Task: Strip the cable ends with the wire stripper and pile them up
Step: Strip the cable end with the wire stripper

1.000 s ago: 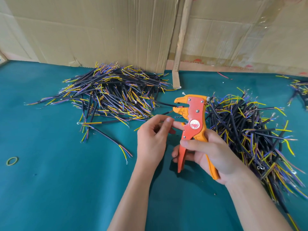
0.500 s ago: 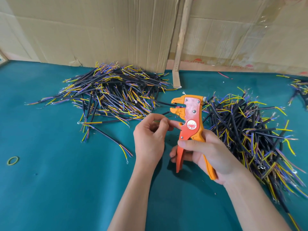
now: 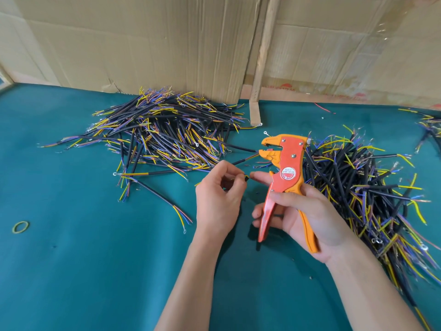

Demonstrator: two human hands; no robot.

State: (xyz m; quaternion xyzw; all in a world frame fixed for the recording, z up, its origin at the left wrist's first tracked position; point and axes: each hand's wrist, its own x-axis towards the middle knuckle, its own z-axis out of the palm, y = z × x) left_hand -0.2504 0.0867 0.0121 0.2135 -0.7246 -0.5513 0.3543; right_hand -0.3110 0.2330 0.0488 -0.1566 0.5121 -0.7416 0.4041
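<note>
At the far left a small rubber band [image 3: 20, 227] lies flat on the green table [image 3: 83, 271]. Behind it, a heap of black cables [image 3: 162, 132] with yellow and purple ends spreads along the cardboard wall [image 3: 143, 44]. The left hand [image 3: 218, 201] comes up from the bottom edge with fingers curled, thumb and forefinger pinching a short dark cable piece [image 3: 246, 178]; most of that piece is hidden in the fingers. Just right, the right hand [image 3: 307, 216] grips the orange wire stripper [image 3: 284, 177] upright by its handles, its forefinger stretched toward the left fingertips. The stripper's beak points left, slightly apart. A second pile of cables [image 3: 362, 187] lies behind the right hand, blurred toward the right edge. More cables [image 3: 430, 125] are cut off at the far right.
</note>
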